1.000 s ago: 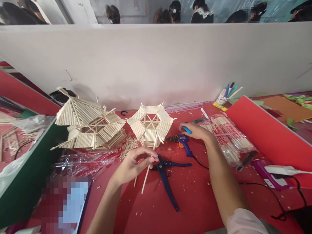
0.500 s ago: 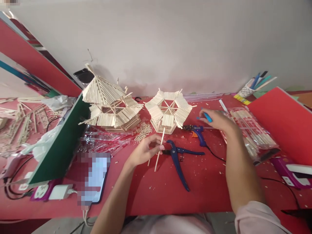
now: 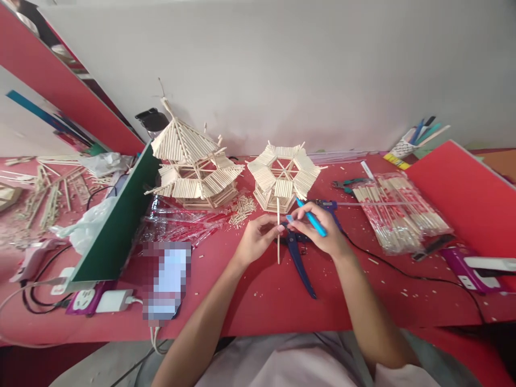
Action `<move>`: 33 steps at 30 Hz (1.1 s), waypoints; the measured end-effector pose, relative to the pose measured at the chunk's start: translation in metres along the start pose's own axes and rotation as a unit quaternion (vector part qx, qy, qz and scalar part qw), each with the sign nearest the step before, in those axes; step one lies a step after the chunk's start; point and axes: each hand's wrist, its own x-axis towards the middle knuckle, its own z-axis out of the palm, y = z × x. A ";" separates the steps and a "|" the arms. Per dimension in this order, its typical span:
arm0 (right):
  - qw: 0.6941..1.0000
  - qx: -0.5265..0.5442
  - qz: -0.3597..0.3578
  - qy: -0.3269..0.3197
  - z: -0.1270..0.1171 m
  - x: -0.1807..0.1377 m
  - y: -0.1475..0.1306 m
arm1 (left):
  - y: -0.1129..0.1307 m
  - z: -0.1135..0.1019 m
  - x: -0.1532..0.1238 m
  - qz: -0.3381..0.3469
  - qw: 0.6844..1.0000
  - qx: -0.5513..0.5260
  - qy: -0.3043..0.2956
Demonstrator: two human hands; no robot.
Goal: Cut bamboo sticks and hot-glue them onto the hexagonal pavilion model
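Note:
My left hand (image 3: 258, 236) pinches a thin wooden stick (image 3: 278, 250), held upright over the table. Close by on its right, my right hand (image 3: 318, 228) is closed on a blue pen (image 3: 316, 224), and a small blue piece shows at its fingertips. Below both hands lies a dark blue hand cutter (image 3: 300, 269), its upper part mostly covered. Just beyond them stands a six-sided stick model (image 3: 282, 185) with an open-centred roof. A blue glue gun (image 3: 330, 205) is partly hidden behind my right hand.
A taller pagoda-like stick model (image 3: 189, 166) stands left, near short stick offcuts (image 3: 242, 210) and clear wrappers (image 3: 177, 226). A phone (image 3: 171, 279) lies front left beside a green board (image 3: 108, 226). Packed sticks (image 3: 403, 209) and a black cable (image 3: 403, 274) lie right.
My right hand has come leftward with the blue pen, from beside the packed sticks to my left hand. The stick in my left hand now stands more upright. The view has shifted slightly.

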 end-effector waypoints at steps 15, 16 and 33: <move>0.997 0.022 -0.015 0.071 0.033 0.003 0.021 | -0.008 0.006 0.002 0.048 0.993 -0.025 0.103; 0.997 0.009 -0.022 0.074 0.033 0.003 0.019 | -0.007 0.006 0.002 0.045 0.993 -0.031 0.102; 0.991 0.082 -0.019 0.103 0.022 -0.003 0.009 | -0.003 -0.009 0.005 0.014 0.994 0.075 0.077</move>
